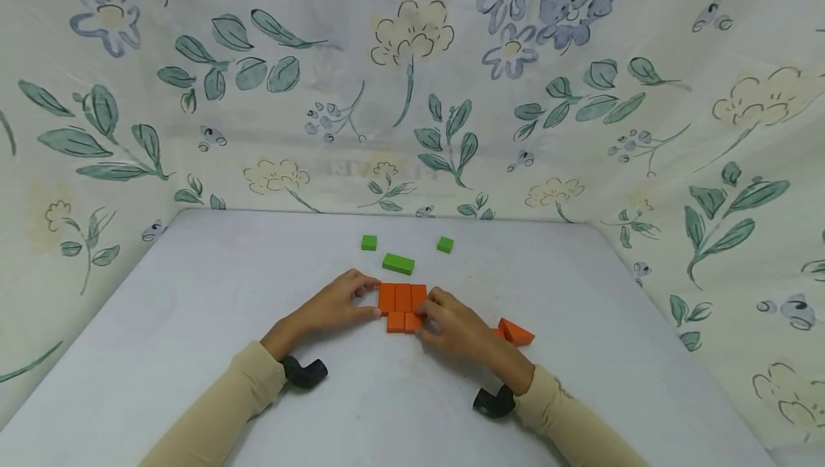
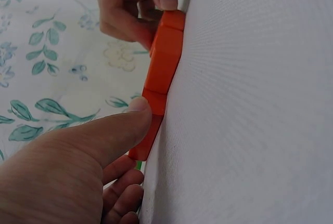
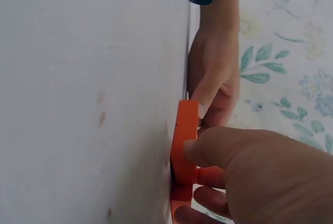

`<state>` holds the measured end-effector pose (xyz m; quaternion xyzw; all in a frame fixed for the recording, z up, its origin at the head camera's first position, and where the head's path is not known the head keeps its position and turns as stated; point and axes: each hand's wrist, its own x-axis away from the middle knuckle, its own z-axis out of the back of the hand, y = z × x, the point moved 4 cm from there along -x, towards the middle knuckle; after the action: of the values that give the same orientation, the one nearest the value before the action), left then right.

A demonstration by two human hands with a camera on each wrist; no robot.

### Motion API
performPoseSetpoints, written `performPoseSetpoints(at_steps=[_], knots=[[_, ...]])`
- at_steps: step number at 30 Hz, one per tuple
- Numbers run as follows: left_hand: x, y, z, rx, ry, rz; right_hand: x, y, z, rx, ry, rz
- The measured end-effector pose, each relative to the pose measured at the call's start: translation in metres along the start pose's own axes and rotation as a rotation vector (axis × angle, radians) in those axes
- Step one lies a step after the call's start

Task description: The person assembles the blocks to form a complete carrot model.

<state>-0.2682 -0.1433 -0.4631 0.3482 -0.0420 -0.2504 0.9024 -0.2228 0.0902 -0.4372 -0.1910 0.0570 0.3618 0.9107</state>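
Note:
Orange blocks lie flat together in the middle of the table. Three upright rectangles [image 1: 402,296] stand side by side, and two smaller pieces [image 1: 396,322] sit against their near edge. At the group's left side, my left hand [image 1: 331,304] holds the leftmost rectangle, thumb at its near corner and forefinger at its far corner. My right hand [image 1: 459,325] pinches the right-hand small orange block [image 3: 183,151], partly covering it and the rectangle above. In the left wrist view, the left thumb [image 2: 136,115] touches the orange edge, other fingers curled beyond.
Behind the group lie a long green block [image 1: 398,263] and two small green blocks, one left [image 1: 369,243] and one right [image 1: 445,245]. Orange wedge-shaped pieces [image 1: 517,333] lie beyond the right forearm, partly hidden. A flowered cloth [image 1: 412,94] hangs behind the white table [image 1: 361,410].

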Motion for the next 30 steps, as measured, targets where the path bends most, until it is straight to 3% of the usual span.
performPoseSetpoints(at_steps=[14, 18, 22, 27, 30], knots=[[0.000, 0.002, -0.006, 0.029, -0.013, -0.017, 0.007, -0.001, -0.003, 0.164, 0.066, 0.063], [-0.001, 0.002, -0.006, 0.026, -0.010, -0.024, 0.008, 0.000, 0.001, 0.143, 0.050, 0.049], [-0.002, 0.001, -0.007, 0.026, -0.011, -0.029, 0.013, 0.008, 0.023, 0.057, 0.042, -0.024], [-0.003, 0.002, -0.005, 0.019, -0.007, -0.009, 0.037, 0.030, 0.059, 0.025, -0.112, -0.195], [-0.003, 0.000, -0.002, 0.007, 0.004, 0.005, 0.054, 0.041, 0.065, 0.058, -0.211, -0.194]])
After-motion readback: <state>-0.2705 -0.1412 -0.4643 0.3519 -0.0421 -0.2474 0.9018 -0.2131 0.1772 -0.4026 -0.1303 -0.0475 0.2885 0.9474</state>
